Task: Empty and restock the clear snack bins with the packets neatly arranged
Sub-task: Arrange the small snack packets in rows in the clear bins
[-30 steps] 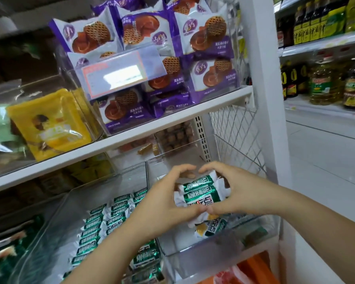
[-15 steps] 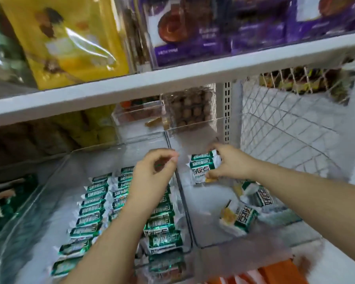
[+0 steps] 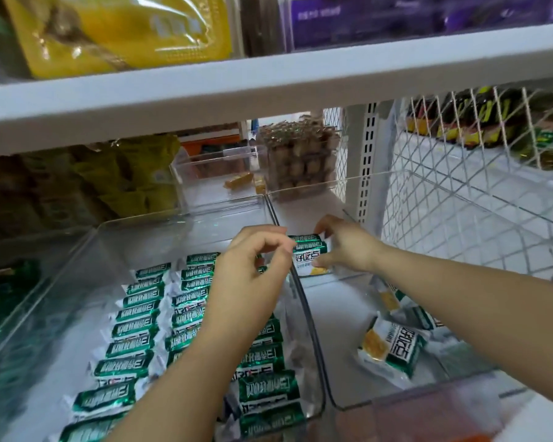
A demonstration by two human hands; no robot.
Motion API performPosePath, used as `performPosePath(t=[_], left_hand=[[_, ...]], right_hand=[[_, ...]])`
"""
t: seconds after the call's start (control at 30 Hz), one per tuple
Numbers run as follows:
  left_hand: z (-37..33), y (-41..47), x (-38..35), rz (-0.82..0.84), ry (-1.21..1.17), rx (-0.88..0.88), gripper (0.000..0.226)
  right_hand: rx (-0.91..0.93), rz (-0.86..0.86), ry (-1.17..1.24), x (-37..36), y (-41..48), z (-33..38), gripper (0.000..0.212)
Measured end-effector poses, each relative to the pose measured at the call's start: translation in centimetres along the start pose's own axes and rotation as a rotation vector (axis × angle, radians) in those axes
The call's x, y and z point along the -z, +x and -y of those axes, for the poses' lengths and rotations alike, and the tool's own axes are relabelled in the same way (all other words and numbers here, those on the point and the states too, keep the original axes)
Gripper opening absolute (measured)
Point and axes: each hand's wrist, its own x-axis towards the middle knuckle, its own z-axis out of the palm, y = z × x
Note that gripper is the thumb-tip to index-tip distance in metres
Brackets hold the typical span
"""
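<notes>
Two clear bins stand side by side on the lower shelf. The left bin [image 3: 77, 269] holds neat rows of green packets [image 3: 138, 320]. In the right bin [image 3: 460, 199] a few loose green-and-white packets [image 3: 390, 349] lie near the front. My right hand [image 3: 348, 247] grips a small stack of packets [image 3: 308, 255] at the far end of the right bin. Above the wall between the bins hovers my left hand [image 3: 246, 282], its fingers loosely curled, holding nothing, the fingertips close to the stack's left end.
A white shelf board [image 3: 268, 90] runs close overhead, carrying yellow and purple snack bags. Behind the bins stand a small clear box [image 3: 211, 173] and a box of brown sweets [image 3: 300, 161]. White wire mesh [image 3: 460, 186] closes the right side.
The view has dropped and moved closer to the lower shelf. My right hand carried the stack to the back of the right bin. My left hand let go of it and stays beside it.
</notes>
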Motion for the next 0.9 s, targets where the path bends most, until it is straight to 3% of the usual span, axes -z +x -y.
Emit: performPosePath(t=[0.1, 0.27, 0.57, 0.67, 0.77, 0.9], left_hand=[[-0.1, -0.2, 0.0, 0.002, -0.009, 0.012, 0.018], [0.0, -0.3, -0.1, -0.003, -0.011, 0.013, 0.016], [0.2, -0.2, -0.1, 0.000, -0.036, -0.002, 0.018], [0.3, -0.1, -0.1, 0.002, -0.040, -0.002, 0.020], [0.3, -0.1, -0.1, -0.007, -0.037, -0.017, 0.020], [0.2, -0.2, -0.1, -0.007, -0.046, -0.006, 0.018]], right_hand=[[-0.016, 0.015, -0.067, 0.3, -0.1, 0.3, 0.057], [-0.107, 0.148, 0.167, 1.3, -0.4, 1.1, 0.050], [-0.057, 0.083, -0.019, 3.7, -1.5, 0.8, 0.063], [-0.187, 0.220, -0.349, 6.8, -3.2, -0.6, 0.072], [-0.367, 0.441, -0.433, 7.6, -5.4, -1.2, 0.093], [-0.222, 0.349, -0.426, 6.9, -6.4, -0.9, 0.082]])
